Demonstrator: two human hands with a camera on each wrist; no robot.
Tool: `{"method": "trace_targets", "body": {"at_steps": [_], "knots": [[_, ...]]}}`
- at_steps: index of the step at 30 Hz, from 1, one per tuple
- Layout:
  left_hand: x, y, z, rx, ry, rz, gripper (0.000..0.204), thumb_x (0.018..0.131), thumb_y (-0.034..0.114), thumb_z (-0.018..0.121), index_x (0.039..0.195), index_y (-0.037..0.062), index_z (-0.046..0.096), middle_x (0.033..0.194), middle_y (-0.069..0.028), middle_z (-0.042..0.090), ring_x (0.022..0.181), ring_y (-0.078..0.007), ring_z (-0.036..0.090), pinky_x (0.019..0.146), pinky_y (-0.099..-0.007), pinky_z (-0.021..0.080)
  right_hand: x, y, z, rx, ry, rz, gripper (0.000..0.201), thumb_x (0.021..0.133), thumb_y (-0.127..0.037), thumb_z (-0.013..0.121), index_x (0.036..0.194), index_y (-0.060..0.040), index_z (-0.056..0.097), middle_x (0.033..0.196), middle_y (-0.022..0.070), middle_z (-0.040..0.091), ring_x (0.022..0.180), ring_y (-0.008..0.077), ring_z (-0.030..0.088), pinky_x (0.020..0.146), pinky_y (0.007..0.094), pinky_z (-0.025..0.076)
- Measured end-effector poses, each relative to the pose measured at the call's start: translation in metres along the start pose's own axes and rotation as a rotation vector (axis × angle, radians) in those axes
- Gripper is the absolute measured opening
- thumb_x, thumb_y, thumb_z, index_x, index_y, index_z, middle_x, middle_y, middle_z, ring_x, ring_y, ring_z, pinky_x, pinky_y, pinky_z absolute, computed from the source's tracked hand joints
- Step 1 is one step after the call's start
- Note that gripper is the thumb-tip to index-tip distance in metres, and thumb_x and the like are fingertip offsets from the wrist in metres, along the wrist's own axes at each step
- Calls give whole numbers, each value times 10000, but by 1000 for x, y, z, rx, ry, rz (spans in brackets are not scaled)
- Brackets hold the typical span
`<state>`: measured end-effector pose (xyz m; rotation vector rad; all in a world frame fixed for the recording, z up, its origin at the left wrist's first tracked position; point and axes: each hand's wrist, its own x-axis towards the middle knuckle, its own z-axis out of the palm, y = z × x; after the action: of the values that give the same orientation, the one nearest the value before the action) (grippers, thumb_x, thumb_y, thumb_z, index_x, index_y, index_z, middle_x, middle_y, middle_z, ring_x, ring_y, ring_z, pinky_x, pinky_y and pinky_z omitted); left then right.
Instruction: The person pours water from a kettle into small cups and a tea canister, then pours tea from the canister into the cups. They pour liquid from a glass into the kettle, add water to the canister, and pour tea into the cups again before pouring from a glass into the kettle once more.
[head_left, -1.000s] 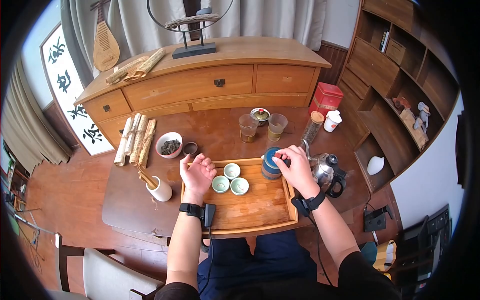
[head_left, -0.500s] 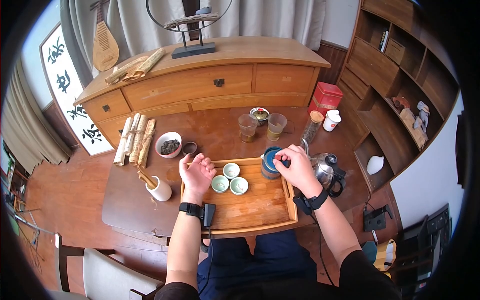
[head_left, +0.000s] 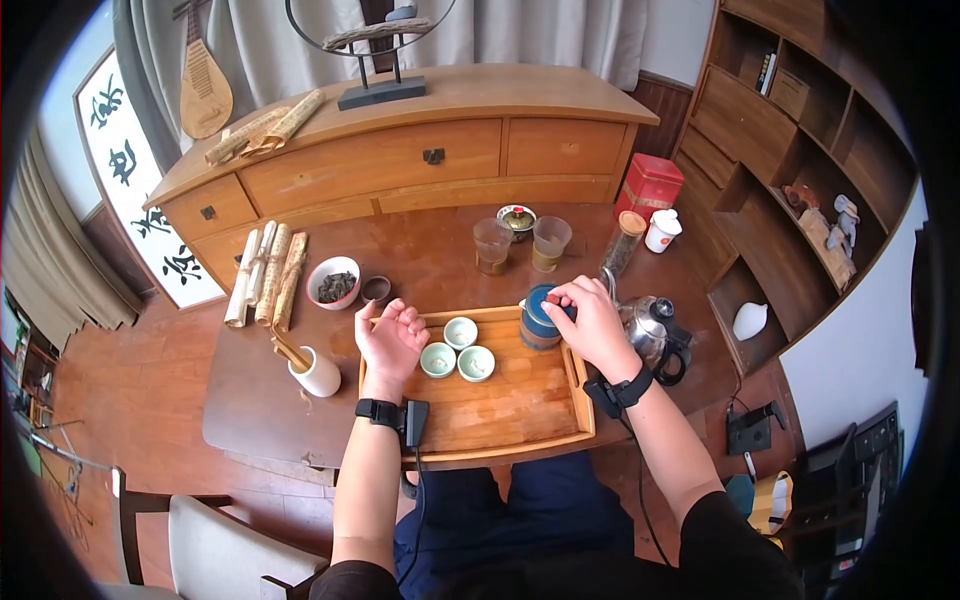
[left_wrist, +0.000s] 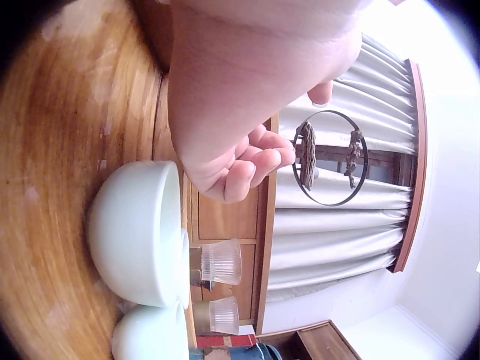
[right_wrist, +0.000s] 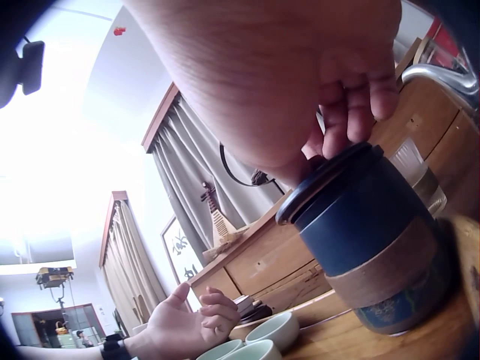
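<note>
My right hand (head_left: 594,322) pinches the small reddish knob on the blue lid (right_wrist: 324,184) of a blue pot (right_wrist: 367,240) with a brown band around it. In the right wrist view the lid lies over the pot's mouth, its edge jutting past the rim on one side. This pot stands at the right end of a wooden tray (head_left: 500,420). Palm up over the tray's left side is my left hand (head_left: 392,340), its fingers loosely curled around nothing. Beside it sit three pale green cups (head_left: 460,332), grouped close together on the tray.
A steel kettle (head_left: 652,330) stands just right of the tray. Behind are two clear glasses (head_left: 550,243), a lidded bowl (head_left: 517,220) and a cork-topped jar (head_left: 624,245). To the left are a bowl of dark leaves (head_left: 334,283), a white holder (head_left: 318,374) and scrolls (head_left: 268,275).
</note>
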<state>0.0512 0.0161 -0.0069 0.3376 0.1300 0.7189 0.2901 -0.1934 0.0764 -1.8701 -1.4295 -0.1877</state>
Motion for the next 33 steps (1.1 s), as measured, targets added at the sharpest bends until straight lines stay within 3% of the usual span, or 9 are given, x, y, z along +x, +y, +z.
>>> {"method": "trace_targets", "body": {"at_steps": [15,17,20,23,25,27,29,33], "knots": [[0,0,0,-4,-2,-2,439,895,516,562,934,78,579,784,-42,523,711,-195,499,625,-319,415,3,0,0,-55,2,-28,136,837,-149,746,893,-33,701,849,106,615,875,304,580,807,402,488],[0,1,0,0,-1,-1,440,894,516,563,933,77,582,784,-43,524,712,-197,499,626,-321,416,1,-5,0,-33,109,-45,142,832,-129,746,910,-28,684,872,104,610,885,293,584,813,398,487],[1,1,-1,-13,-5,-8,443,887,516,565,931,76,593,785,-45,527,718,-202,503,634,-329,422,-3,-26,-9,67,132,-44,149,827,-113,743,917,-24,666,896,99,609,884,278,588,809,394,487],[0,0,-2,0,-5,-5,446,884,521,566,936,79,596,789,-49,539,725,-205,514,636,-329,428,-15,-41,-10,268,54,-12,147,842,-120,745,891,-21,648,829,80,587,735,209,574,667,325,492],[0,-1,-3,-1,-8,-4,447,883,522,567,938,79,597,791,-50,544,726,-206,518,636,-330,431,-24,-40,-5,405,-81,13,166,877,-150,745,831,-25,646,703,27,573,598,116,535,567,269,451],[0,0,-2,-10,-11,-6,451,881,525,566,941,79,600,792,-53,555,727,-207,524,635,-334,437,-34,-41,-4,543,-281,164,173,887,-151,744,815,-28,646,662,3,581,575,85,525,547,261,439],[-2,-2,5,-7,48,11,435,882,518,545,908,86,588,772,-63,569,684,-198,510,607,-325,413,-39,-37,1,475,-269,138,180,894,-155,742,811,-27,647,636,-13,580,564,66,519,536,250,432],[-1,-1,1,-32,44,-7,433,879,513,538,902,84,590,770,-65,564,686,-207,507,607,-335,410,-49,-34,5,564,-291,256,194,902,-165,755,811,-19,665,632,-64,567,564,3,477,516,197,388]]}}
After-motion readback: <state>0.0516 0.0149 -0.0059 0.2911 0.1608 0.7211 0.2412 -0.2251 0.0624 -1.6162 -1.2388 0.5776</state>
